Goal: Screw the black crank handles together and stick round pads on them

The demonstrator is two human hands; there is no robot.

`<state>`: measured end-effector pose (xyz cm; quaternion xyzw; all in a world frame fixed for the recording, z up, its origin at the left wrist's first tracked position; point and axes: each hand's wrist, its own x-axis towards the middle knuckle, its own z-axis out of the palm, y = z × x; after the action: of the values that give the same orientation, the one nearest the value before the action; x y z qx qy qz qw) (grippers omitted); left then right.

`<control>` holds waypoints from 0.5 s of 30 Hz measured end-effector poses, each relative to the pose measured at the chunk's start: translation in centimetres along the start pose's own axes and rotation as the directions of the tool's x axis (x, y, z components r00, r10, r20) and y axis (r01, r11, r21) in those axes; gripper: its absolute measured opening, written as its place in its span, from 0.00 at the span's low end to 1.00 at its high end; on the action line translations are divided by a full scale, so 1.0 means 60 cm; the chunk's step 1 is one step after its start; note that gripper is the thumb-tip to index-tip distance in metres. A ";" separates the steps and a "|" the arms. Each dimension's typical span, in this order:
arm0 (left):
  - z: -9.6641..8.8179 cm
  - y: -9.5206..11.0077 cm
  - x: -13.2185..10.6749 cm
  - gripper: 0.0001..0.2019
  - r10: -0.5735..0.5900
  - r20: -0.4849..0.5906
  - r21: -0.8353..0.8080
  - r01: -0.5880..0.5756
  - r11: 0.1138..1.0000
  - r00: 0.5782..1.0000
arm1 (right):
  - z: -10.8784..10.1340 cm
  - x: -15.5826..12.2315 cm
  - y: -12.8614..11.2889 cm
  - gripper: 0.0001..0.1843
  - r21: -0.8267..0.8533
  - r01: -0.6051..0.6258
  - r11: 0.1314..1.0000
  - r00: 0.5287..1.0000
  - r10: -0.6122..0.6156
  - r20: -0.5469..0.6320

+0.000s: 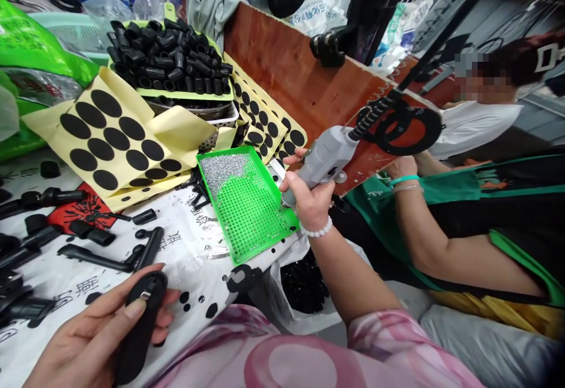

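Note:
My left hand (83, 332) is closed around a black plastic handle part (141, 317), thumb pressed on its round end, low at the near left. My right hand (309, 196) grips a grey electric screwdriver (324, 155) with a black coiled cord (375, 114). The driver's tip points down at the right edge of a green perforated screw tray (256, 223). Small silver screws (223, 170) lie heaped in the tray's far corner.
Yellow sheets of black round pads (112, 138) lie left and behind the tray. A yellow-green tray of black tube pieces (168, 58) stands at the back. Loose black handles (106, 255) lie on the printed cloth. Another person's arm (445, 246) reaches in at right, beyond a brown board (286, 64).

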<state>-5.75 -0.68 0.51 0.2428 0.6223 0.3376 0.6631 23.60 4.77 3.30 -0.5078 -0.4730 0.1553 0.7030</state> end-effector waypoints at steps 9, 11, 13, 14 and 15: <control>0.009 0.003 -0.006 0.23 -0.053 0.078 -0.107 0.061 0.992 0.996 | 0.001 0.002 -0.002 0.21 -0.033 0.004 0.999 1.000 -0.005 -0.009; 0.011 0.003 -0.007 0.23 -0.078 0.128 -0.111 0.092 0.990 0.989 | 0.000 0.006 -0.010 0.20 -0.020 0.016 1.000 1.000 -0.017 -0.005; 0.016 0.002 -0.008 0.23 -0.095 0.174 -0.100 0.114 0.988 0.980 | 0.004 0.008 -0.025 0.19 0.007 0.040 0.999 0.999 -0.040 -0.001; 0.019 0.001 -0.009 0.23 -0.098 0.201 -0.095 0.120 0.988 0.975 | 0.008 0.008 -0.035 0.19 0.026 0.051 0.998 0.999 -0.051 0.001; 0.023 0.001 -0.009 0.23 -0.097 0.227 -0.093 0.121 0.988 0.969 | 0.015 0.006 -0.046 0.19 0.049 0.059 0.997 0.998 -0.060 0.006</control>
<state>-4.36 -0.93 1.04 0.2087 0.5381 0.3042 0.7579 22.30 4.32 5.88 -0.4757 -0.4867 0.1476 0.7177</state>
